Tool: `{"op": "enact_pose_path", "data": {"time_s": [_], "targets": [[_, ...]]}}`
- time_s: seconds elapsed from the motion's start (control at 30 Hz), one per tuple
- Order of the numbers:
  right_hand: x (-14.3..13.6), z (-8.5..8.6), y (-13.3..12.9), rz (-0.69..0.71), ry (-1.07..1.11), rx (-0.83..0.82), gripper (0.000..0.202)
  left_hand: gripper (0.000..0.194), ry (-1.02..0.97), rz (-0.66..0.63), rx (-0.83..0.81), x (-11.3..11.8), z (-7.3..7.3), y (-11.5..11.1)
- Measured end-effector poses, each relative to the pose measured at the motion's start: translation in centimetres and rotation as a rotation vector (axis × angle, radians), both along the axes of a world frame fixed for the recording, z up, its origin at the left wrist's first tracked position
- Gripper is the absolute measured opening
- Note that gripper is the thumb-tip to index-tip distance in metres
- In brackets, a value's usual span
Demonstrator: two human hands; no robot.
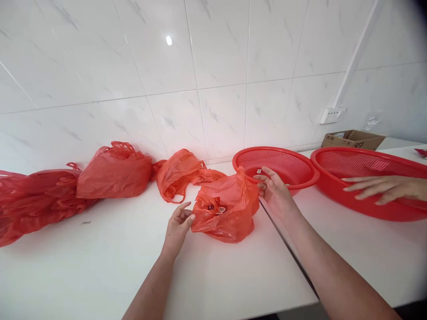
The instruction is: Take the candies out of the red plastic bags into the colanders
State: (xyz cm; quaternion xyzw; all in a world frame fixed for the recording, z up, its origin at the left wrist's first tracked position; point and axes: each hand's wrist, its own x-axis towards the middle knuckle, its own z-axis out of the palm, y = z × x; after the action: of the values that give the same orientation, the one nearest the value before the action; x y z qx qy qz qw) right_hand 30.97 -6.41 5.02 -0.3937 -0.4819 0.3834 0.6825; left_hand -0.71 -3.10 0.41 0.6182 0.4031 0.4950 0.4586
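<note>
A thin red plastic bag (230,229) lies spread on the white table with its mouth gaping upward. Inside it are a few small red-wrapped packets (221,210) with dark and white print. My left hand (178,226) is at the bag's left edge, fingers curled and thumb against the plastic. On the opposite side, my right hand (275,189) has its bent fingers at the bag's raised right edge, in front of the round red basket (302,181). A small white-marked piece (259,171) shows in that basket beside my fingertips.
More red plastic bags (113,173) lie along the tiled wall at left, with a crumpled bag (178,171) behind mine. At right, another person's hand (390,186) reaches over a second red basket (360,206). A cardboard box (353,139) stands behind. A dark seam (290,249) divides the tables.
</note>
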Motion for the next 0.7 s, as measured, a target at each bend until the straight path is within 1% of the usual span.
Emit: {"op": "enact_pose_path", "data": {"time_s": [0.1, 0.17, 0.23, 0.3, 0.33, 0.37, 0.4, 0.43, 0.47, 0.5, 0.53, 0.57, 0.6, 0.67, 0.7], "targets": [[-0.5, -0.3, 0.2, -0.052, -0.096, 0.045, 0.082, 0.069, 0.110, 0.125, 0.204, 0.1, 0.3, -0.3], [-1.3, -0.4, 0.0, -0.018, -0.207, 0.101, 0.095, 0.086, 0.202, 0.168, 0.357, 0.3, 0.7, -0.6], [-2.1, -0.3, -0.5, 0.064, -0.320, 0.120, 0.107, 0.103, 0.244, 0.132, 0.443, 0.8, 1.0, -1.0], [-3.0, -0.4, -1.0, 0.146, -0.412, 0.095, 0.114, 0.114, 0.266, 0.064, 0.444, 1.4, 0.9, -1.2], [-3.5, -0.5, -1.2, 0.171, -0.453, 0.069, 0.114, 0.114, 0.283, 0.047, 0.413, 1.6, 0.8, -1.2], [-4.0, -0.7, -1.3, 0.188, -0.494, 0.034, 0.110, 0.110, 0.302, 0.042, 0.362, 1.9, 0.7, -1.2], [-4.4, -0.9, -1.4, 0.196, -0.529, -0.001, 0.100, 0.100, 0.313, 0.044, 0.294, 2.0, 0.5, -1.1], [-4.9, -1.2, -1.3, 0.195, -0.558, -0.035, 0.082, 0.084, 0.307, 0.044, 0.213, 2.1, 0.5, -1.0], [-5.2, -1.5, -1.1, 0.181, -0.573, -0.061, 0.059, 0.066, 0.271, 0.041, 0.123, 2.0, 0.6, -0.8], [-5.5, -1.8, -0.9, 0.159, -0.564, -0.077, 0.037, 0.048, 0.200, 0.034, 0.035, 1.9, 0.8, -0.6], [-5.6, -2.0, -0.7, 0.141, -0.521, -0.084, 0.022, 0.036, 0.096, 0.034, -0.038, 1.7, 1.3, -0.4], [-5.5, -2.0, -0.5, 0.131, -0.436, -0.082, 0.017, 0.029, -0.033, 0.046, -0.090, 1.5, 1.9, -0.2], [-5.3, -1.9, -0.3, 0.127, -0.309, -0.075, 0.017, 0.026, -0.171, 0.070, -0.118, 1.2, 2.8, 0.0], [-4.4, -1.2, -0.2, 0.153, 0.016, -0.051, 0.014, 0.022, -0.417, 0.118, -0.110, 0.7, 4.8, 0.2], [-3.8, -0.8, -0.2, 0.177, 0.176, -0.035, 0.013, 0.019, -0.500, 0.122, -0.089, 0.6, 5.8, 0.2]]}}
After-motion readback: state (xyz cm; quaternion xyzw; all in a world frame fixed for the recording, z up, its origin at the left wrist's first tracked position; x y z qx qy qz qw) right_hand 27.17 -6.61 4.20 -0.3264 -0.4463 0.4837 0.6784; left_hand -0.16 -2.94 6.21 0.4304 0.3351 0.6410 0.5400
